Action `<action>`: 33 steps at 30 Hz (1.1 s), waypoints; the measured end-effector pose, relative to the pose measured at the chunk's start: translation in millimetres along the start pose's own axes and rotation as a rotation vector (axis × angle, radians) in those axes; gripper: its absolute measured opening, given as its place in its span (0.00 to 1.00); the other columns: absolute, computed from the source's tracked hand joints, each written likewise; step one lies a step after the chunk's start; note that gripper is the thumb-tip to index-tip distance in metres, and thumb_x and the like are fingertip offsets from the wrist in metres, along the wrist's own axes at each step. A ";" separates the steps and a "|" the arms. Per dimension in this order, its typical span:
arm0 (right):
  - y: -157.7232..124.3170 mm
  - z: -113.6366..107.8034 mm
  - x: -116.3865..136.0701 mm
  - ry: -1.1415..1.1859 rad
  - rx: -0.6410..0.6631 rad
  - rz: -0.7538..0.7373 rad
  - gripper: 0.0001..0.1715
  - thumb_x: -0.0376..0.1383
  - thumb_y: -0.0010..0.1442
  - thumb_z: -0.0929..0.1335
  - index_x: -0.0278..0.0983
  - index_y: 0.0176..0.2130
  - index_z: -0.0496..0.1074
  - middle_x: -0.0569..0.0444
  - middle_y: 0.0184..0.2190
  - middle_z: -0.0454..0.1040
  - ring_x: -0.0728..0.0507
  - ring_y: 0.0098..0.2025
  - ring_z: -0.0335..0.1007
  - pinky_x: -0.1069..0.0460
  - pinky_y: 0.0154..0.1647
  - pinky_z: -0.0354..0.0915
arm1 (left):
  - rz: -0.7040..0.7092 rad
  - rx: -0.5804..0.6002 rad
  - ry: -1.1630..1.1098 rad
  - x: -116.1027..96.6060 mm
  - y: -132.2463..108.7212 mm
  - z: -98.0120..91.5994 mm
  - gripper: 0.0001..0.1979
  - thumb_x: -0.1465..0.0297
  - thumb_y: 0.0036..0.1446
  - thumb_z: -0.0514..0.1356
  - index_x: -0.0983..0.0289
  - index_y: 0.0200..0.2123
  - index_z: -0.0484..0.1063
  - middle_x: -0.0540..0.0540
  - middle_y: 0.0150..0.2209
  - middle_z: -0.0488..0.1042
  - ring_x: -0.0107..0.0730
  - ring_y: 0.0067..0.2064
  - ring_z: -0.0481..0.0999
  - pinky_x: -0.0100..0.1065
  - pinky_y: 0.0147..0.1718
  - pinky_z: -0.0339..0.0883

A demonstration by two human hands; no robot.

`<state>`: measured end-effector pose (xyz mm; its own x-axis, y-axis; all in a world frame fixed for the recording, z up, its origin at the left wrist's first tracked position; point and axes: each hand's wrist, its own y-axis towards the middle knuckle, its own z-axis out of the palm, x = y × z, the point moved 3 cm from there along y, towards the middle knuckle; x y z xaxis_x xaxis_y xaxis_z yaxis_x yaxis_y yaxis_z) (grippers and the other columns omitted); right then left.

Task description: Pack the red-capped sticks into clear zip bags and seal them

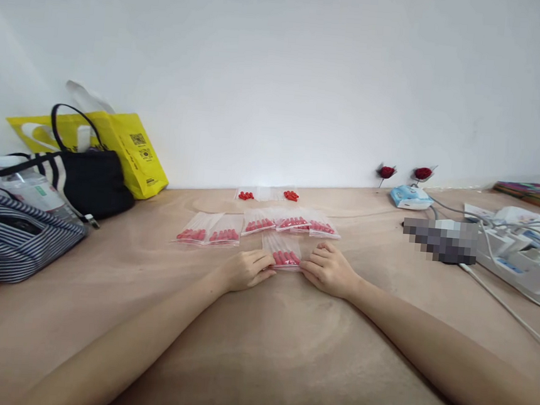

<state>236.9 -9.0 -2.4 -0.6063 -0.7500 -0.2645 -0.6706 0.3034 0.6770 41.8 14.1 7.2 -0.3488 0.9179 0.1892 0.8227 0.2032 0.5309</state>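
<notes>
A small clear bag of red pieces (286,258) lies flat on the wooden table (257,352), its near edge between my two hands. My left hand (249,270) pinches its left corner, fingers together. At its right corner is my right hand (328,269), with curled fingers closed on the edge. Just beyond lie several similar bags with red pieces (292,221), partly overlapping. Two more bags (210,229) sit side by side to the left. Farther back, near the wall, two groups of brighter red pieces (246,196) rest on or in clear bags.
On the left stand a striped bag (21,237), a black bag (96,181) and a yellow bag (137,153). At right are a blue tissue pack (411,197), a blurred-out dark object (441,239), power strips (524,266) with cables, and two red roses (422,173).
</notes>
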 end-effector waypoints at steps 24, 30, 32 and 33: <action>23.4 9.2 11.3 -0.042 -0.017 -0.013 0.11 0.32 0.58 0.61 0.36 0.25 0.68 0.55 0.23 0.68 0.48 0.30 0.56 0.51 0.35 0.49 | 0.040 -0.148 0.097 -1.9 -9.9 -10.2 0.07 0.75 0.56 0.52 0.65 0.29 0.69 0.52 0.29 0.75 0.26 0.28 0.74 0.26 0.26 0.68; 43.9 28.0 27.7 -0.034 -0.082 -0.111 0.11 0.31 0.57 0.62 0.34 0.24 0.67 0.56 0.23 0.68 0.49 0.29 0.55 0.51 0.33 0.48 | 0.073 -0.152 0.110 -1.6 -9.4 -8.8 0.08 0.75 0.57 0.51 0.66 0.34 0.70 0.54 0.33 0.76 0.28 0.33 0.75 0.28 0.31 0.70; 46.2 31.4 28.9 -0.035 -0.074 -0.121 0.12 0.30 0.57 0.62 0.34 0.23 0.67 0.55 0.22 0.68 0.49 0.29 0.55 0.50 0.33 0.47 | 0.078 -0.144 0.110 -1.6 -9.0 -9.1 0.08 0.75 0.57 0.51 0.66 0.34 0.70 0.54 0.32 0.76 0.28 0.32 0.75 0.28 0.29 0.69; 46.7 32.5 29.1 -0.037 -0.065 -0.120 0.13 0.30 0.57 0.61 0.34 0.23 0.66 0.55 0.22 0.67 0.49 0.29 0.55 0.50 0.33 0.47 | 0.075 -0.140 0.112 -1.8 -8.4 -9.4 0.08 0.75 0.57 0.51 0.66 0.34 0.70 0.54 0.32 0.76 0.28 0.31 0.75 0.28 0.28 0.69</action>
<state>174.0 2.5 -0.8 -0.5392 -0.7563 -0.3704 -0.7109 0.1730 0.6817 31.2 7.6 10.2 -0.3427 0.8836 0.3190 0.7806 0.0789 0.6200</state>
